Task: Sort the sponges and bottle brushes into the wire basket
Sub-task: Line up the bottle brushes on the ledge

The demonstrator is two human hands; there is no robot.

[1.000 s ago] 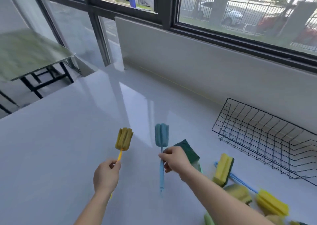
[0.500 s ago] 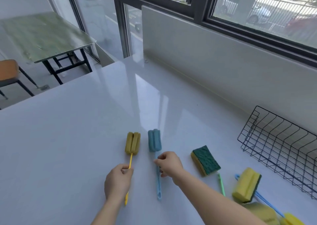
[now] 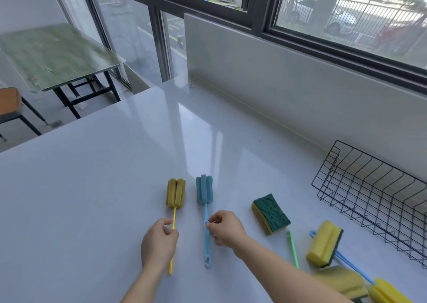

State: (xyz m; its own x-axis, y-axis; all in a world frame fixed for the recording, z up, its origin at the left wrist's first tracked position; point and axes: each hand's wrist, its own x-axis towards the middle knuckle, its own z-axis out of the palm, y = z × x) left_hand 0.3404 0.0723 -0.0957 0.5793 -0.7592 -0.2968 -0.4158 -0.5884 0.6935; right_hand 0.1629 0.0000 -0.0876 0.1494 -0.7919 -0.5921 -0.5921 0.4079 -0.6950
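Two bottle brushes lie side by side on the white counter. The yellow brush has its thin handle pinched by my left hand. The blue brush has its handle pinched by my right hand. Both foam heads point away from me and rest on the counter. A green-topped yellow sponge lies to the right. The black wire basket stands at the far right against the wall, with nothing visible inside.
More sponges sit at the lower right: one on its side and another at the frame's bottom. A green brush handle and a blue-handled brush with yellow head lie there too. A green table stands beyond the counter's left edge.
Both brushes have come down from raised to lying flat on the counter. My view has swung left, so the basket and sponges sit further right.
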